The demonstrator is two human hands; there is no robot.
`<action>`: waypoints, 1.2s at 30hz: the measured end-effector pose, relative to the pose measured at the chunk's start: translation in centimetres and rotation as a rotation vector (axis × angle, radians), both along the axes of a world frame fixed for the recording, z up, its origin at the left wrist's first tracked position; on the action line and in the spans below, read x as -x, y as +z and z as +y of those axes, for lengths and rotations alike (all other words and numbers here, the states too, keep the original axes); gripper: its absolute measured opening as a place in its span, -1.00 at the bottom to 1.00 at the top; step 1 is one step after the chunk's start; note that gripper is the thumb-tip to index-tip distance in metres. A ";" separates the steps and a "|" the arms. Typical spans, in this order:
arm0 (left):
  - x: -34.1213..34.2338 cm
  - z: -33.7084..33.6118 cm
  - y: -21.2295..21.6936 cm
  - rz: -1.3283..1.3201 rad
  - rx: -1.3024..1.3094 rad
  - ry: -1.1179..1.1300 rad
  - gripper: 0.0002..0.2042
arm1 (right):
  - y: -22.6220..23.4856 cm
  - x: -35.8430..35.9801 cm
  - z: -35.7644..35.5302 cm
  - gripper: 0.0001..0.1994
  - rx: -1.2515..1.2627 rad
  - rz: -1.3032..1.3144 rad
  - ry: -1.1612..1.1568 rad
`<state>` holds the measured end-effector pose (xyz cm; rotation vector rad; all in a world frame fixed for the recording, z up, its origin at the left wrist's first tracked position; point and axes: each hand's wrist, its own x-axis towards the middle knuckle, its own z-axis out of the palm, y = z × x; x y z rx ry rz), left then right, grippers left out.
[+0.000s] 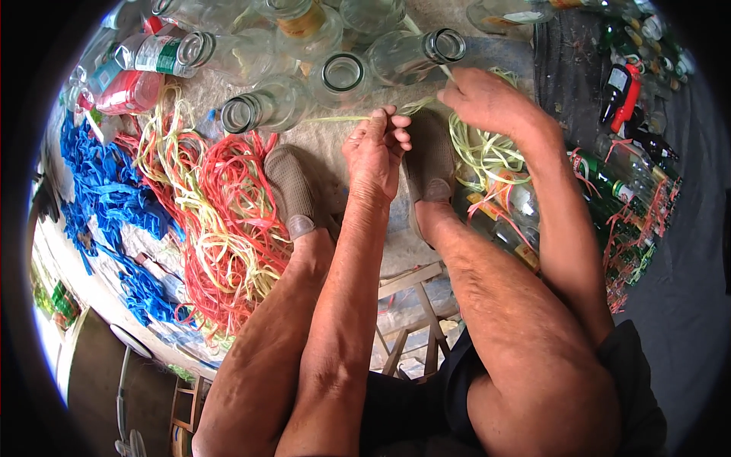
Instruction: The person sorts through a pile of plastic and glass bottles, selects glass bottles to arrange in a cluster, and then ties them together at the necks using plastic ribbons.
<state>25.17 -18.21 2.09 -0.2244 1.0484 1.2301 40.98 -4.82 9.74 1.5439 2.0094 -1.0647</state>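
My left hand (375, 148) pinches a pale yellow-green plastic string (335, 119) between thumb and curled fingers. The string stretches left toward a clear glass bottle (278, 105) and right toward my other hand. My right hand (487, 99) is closed, its fingertips at the string beside another clear bottle (400, 59); the fingers partly hide what they grip. Between these two stands a third clear bottle (341, 76), its mouth facing up. A loose heap of the same string (483, 156) lies below my right wrist.
A tangle of red and yellow strings (236, 221) and blue strips (114, 183) lie at the left. Plastic bottles (156, 55) stand at the upper left. Bundled green bottles (601, 175) lie on dark cloth at the right. My shoes (293, 183) flank a wooden frame (411, 286).
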 end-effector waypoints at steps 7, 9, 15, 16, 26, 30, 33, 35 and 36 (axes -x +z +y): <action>-1.1 0.8 0.3 0.024 0.011 -0.005 -0.75 | 1.1 1.9 -2.3 -0.56 0.196 -0.094 0.051; -1.6 1.0 0.2 0.035 0.000 -0.017 -0.74 | 0.3 0.9 -2.5 -0.55 0.153 -0.076 0.067; -2.5 1.5 -0.1 0.064 -0.005 -0.011 -0.71 | -1.4 1.3 -2.7 -0.62 0.276 -0.109 0.055; -2.5 1.7 -0.1 0.059 -0.006 -0.008 -0.71 | -1.0 1.8 -2.7 -0.64 0.289 -0.117 0.067; -1.4 1.9 -2.1 -0.031 -0.061 -0.036 -0.75 | -3.4 1.8 -3.6 -0.61 0.494 0.013 -0.055; -2.3 2.3 -1.4 -0.019 -0.029 -0.010 -0.77 | -4.2 -0.5 -2.6 -0.65 0.489 0.149 -0.190; -2.2 2.3 -1.0 -0.004 -0.018 -0.007 -0.78 | -4.3 -0.7 -2.7 -0.71 0.488 0.474 -0.665; -2.1 2.3 -0.9 0.004 0.008 0.009 -0.78 | -5.3 -0.9 -2.5 -0.69 0.641 0.750 -0.827; -2.1 2.4 -0.7 0.002 0.010 -0.005 -0.79 | -5.5 -1.1 -2.4 -0.68 0.665 0.757 -0.922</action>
